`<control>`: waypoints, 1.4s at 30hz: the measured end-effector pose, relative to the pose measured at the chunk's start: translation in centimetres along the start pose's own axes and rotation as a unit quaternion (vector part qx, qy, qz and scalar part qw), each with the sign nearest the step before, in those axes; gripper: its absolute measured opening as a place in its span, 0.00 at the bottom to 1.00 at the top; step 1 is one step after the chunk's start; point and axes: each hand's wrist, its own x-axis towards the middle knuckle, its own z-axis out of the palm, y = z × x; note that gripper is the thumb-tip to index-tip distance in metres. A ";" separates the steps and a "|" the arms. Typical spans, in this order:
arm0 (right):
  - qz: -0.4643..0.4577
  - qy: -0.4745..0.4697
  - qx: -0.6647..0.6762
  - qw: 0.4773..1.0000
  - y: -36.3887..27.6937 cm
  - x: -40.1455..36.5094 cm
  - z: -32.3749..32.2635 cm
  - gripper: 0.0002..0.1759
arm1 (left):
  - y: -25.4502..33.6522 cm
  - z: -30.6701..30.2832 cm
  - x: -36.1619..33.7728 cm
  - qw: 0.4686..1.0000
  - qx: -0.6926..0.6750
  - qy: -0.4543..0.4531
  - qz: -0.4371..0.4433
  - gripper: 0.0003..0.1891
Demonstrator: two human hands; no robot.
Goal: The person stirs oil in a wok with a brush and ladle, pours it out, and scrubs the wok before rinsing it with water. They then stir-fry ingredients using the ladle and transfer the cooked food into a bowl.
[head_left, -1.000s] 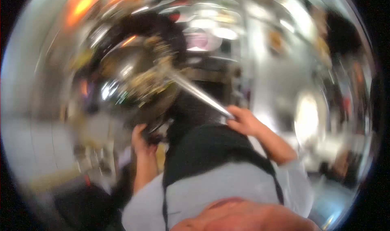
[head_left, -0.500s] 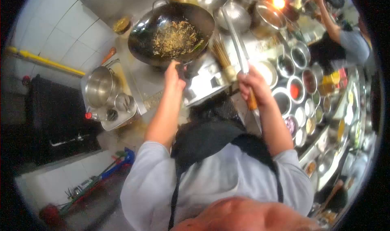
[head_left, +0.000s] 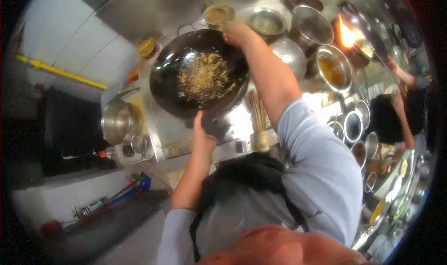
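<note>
A black wok (head_left: 160, 74) on the stove holds a mound of shredded golden-brown food (head_left: 204, 74) with a bit of green. My left hand (head_left: 203, 140) is at its near edge, thumb up by the rim and fingers closed around the handle, which they mostly cover. Stretched over the wok's right side, my right hand (head_left: 236, 34) is closed at the far right rim, close to a metal bowl (head_left: 215, 17) of brownish contents. That hand is blurred, and I cannot tell what is in it.
A perforated strainer (head_left: 289, 55), a pot of amber liquid (head_left: 333, 71) and a bamboo brush (head_left: 259, 120) are to the right. Flames (head_left: 347, 34) rise at another wok near a co-worker's arm (head_left: 401, 71). At left sit a steel pot (head_left: 117, 120) and a red-capped bottle (head_left: 111, 152).
My right hand has moved from beside my body, where it held a long-handled metal ladle, up to the wok's far right. My left hand stays at the near edge; the view has shifted.
</note>
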 end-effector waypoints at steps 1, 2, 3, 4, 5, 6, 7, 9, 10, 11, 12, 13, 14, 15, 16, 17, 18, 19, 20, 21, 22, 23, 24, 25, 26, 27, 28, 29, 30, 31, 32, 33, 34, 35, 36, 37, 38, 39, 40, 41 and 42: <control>-0.094 -0.048 -0.134 0.985 0.4 -0.6 -2.0 0.11 | -0.2 0.6 -0.4 1.000 0.004 0.003 -0.012 0.18; -0.188 -0.096 -0.266 0.941 0.8 -1.3 -4.0 0.09 | -0.2 1.4 -0.7 1.000 0.030 0.002 -0.003 0.18; -0.092 -0.101 -0.367 0.920 1.5 -2.4 -5.5 0.13 | 0.1 1.6 -0.9 0.998 0.055 0.001 0.008 0.19; -0.131 0.014 -0.305 0.943 3.4 -5.3 -6.0 0.18 | 0.2 0.4 0.3 0.999 0.053 -0.001 0.005 0.19; -0.166 0.125 -0.238 0.949 5.5 -7.8 -6.9 0.24 | 0.0 -2.2 2.1 0.995 0.101 -0.001 -0.012 0.19; -0.170 0.162 -0.282 0.930 9.4 -6.7 -8.4 0.36 | 0.2 -4.8 3.3 0.988 0.149 0.004 -0.029 0.19; -0.130 0.182 -0.321 0.921 9.4 -8.6 -9.9 0.36 | 1.5 -7.0 3.5 0.980 0.174 -0.008 -0.093 0.19; -0.102 0.243 -0.375 0.889 9.6 -8.4 -12.6 0.31 | 2.1 -8.3 1.8 0.978 0.187 0.040 -0.086 0.20; -0.079 0.219 -0.326 0.916 8.0 -8.8 -13.5 0.26 | 2.4 -8.7 0.4 0.970 0.216 0.069 -0.087 0.21; -0.054 0.196 -0.328 0.923 9.1 -5.8 -15.4 0.24 | 2.4 -8.8 -0.9 0.974 0.200 0.059 -0.090 0.23; -0.010 0.161 -0.372 0.914 7.6 -5.0 -15.6 0.21 | 2.1 -8.9 -1.7 0.975 0.192 0.068 -0.086 0.23; -0.098 0.128 -0.491 0.856 11.8 1.5 -18.4 0.17 | 1.7 -9.1 -2.5 0.977 0.188 0.073 -0.063 0.24; -0.191 0.117 -0.599 0.769 15.9 7.8 -21.2 0.15 | 1.1 -9.3 -3.3 0.979 0.186 0.078 -0.042 0.25; -0.070 0.044 -0.351 0.933 12.7 5.1 -20.0 0.11 | 0.7 -9.2 -3.6 0.979 0.180 0.089 -0.040 0.25; 0.064 -0.032 -0.069 0.995 8.8 2.1 -18.8 0.10 | 0.2 -8.8 -3.1 0.990 0.125 0.047 -0.035 0.24; 0.060 0.018 0.175 0.983 10.0 3.5 -19.0 0.09 | -0.2 -8.4 -2.7 0.997 0.069 0.006 -0.031 0.24; 0.079 0.043 0.341 0.936 9.3 2.5 -18.7 0.07 | -0.4 -7.2 -2.2 0.998 0.062 0.012 -0.028 0.24; 0.096 0.020 0.423 0.901 9.0 1.8 -18.8 0.07 | -0.5 -5.5 -1.4 0.946 0.292 -0.043 0.135 0.22; 0.114 0.001 0.501 0.858 9.0 0.8 -19.0 0.07 | -0.4 -4.0 -0.8 0.815 0.498 -0.095 0.281 0.21; 0.116 0.000 0.496 0.860 8.7 -0.8 -18.5 0.07 | -0.3 -2.8 -0.2 0.818 0.494 -0.092 0.281 0.21; 0.090 -0.009 0.508 0.857 8.5 -2.7 -17.9 0.08 | -0.2 -1.8 0.4 0.953 0.269 -0.014 0.138 0.19; 0.063 -0.016 0.519 0.852 8.5 -4.5 -17.5 0.08 | -0.2 -1.5 0.8 0.998 0.019 0.064 -0.019 0.17; 0.066 -0.012 0.516 0.854 8.7 -6.1 -17.3 0.08 | -0.5 -1.9 0.9 0.997 0.016 0.065 -0.024 0.17; 0.058 -0.009 0.485 0.872 9.0 -7.7 -17.3 0.07 | -0.9 -2.4 1.0 0.999 0.025 0.042 0.012 0.14; 0.046 -0.005 0.457 0.888 9.4 -9.5 -17.5 0.07 | -1.2 -2.8 1.4 0.998 0.035 0.015 0.048 0.12; 0.002 -0.021 0.402 0.916 10.0 -12.4 -17.4 0.04 | -1.5 -3.2 1.5 0.996 0.046 -0.014 0.082 0.10; -0.002 -0.009 0.401 0.916 9.8 -15.4 -17.0 0.04 | -1.5 -3.2 1.6 0.996 0.047 -0.024 0.073 0.10; -0.007 0.008 0.354 0.935 9.1 -18.3 -16.4 0.04 | -1.2 -2.9 1.5 0.995 0.049 0.003 0.083 0.10; -0.009 0.025 0.306 0.952 8.6 -21.3 -15.7 0.05 | -1.0 -2.8 1.3 0.994 0.053 0.031 0.091 0.10; -0.012 0.038 0.305 0.952 8.1 -24.0 -15.4 0.05 | -0.7 -2.8 1.3 0.993 0.062 0.036 0.092 0.10; -0.009 0.008 0.294 0.956 7.7 -26.5 -15.0 0.09 | -0.7 -3.4 1.8 0.994 0.063 0.026 0.084 0.10; -0.006 -0.023 0.283 0.959 7.3 -28.8 -14.5 0.13 | -1.0 -4.4 2.7 0.990 0.102 0.041 0.088 0.10; -0.009 -0.013 0.284 0.959 7.2 -30.9 -13.9 0.13 | -0.8 -4.5 3.2 0.984 0.142 0.057 0.094 0.10; -0.013 0.012 0.252 0.968 7.2 -32.9 -13.2 0.18 | -0.8 -4.1 4.1 0.997 0.016 0.077 0.017 0.09; -0.017 0.034 0.219 0.975 6.8 -34.9 -12.1 0.24 | -0.7 -4.2 4.0 0.997 0.018 0.072 0.014 0.09; -0.023 -0.020 0.206 0.978 5.7 -36.9 -10.8 0.32 | -0.6 -4.4 3.9 0.999 0.014 0.046 0.004 0.09; -0.026 -0.017 0.207 0.978 5.7 -38.4 -10.0 0.32 | -0.4 -4.5 3.7 1.000 0.009 0.019 -0.005 0.09; -0.025 -0.026 0.185 0.982 5.6 -39.7 -9.2 0.32 | 0.1 -4.2 2.7 1.000 0.010 0.015 -0.003 0.09; -0.025 -0.036 0.161 0.986 5.5 -40.6 -8.8 0.33 | 0.7 -3.5 1.1 0.995 0.085 -0.001 0.044 0.09; 0.010 -0.057 0.136 0.989 5.4 -41.3 -8.5 0.33 | 1.1 -3.2 0.1 0.983 0.161 -0.014 0.091 0.10; 0.012 -0.059 0.138 0.989 6.0 -41.3 -7.8 0.33 | 1.2 -3.8 0.2 0.982 0.163 -0.011 0.090 0.10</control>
